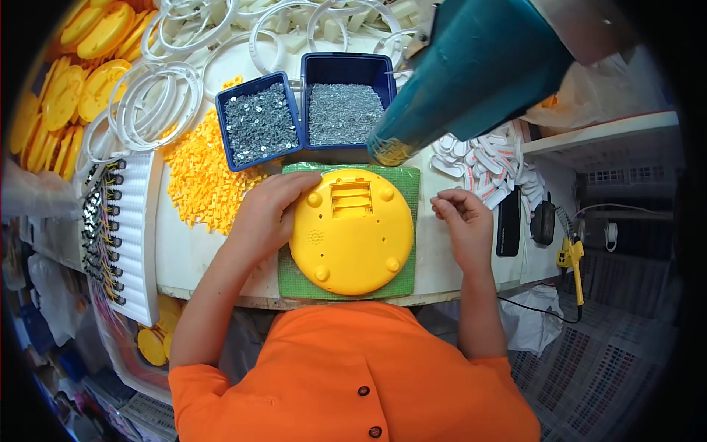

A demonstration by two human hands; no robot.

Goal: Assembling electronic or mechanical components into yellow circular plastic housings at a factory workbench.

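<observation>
A round yellow plastic housing (346,250) lies on a green mat (287,283), its open battery compartment toward the far side and small round feet on its face. My left hand (269,214) grips the housing's upper left edge, fingers over the rim and thumb along its side. To the right of the mat, apart from the housing, is my right hand (465,222). Its fingertips are pinched together; anything between them is too small to make out. Above the housing's far right side hangs a large teal tapered machine part (471,74), its narrow end pointing down at the mat.
Two blue bins of small metal parts (261,121) and screws (342,110) stand behind the mat. Small yellow pieces (202,177) pile up at left, near white rings (158,107). White parts (482,162), a black phone (508,225) and a yellow-handled tool (573,258) are at right.
</observation>
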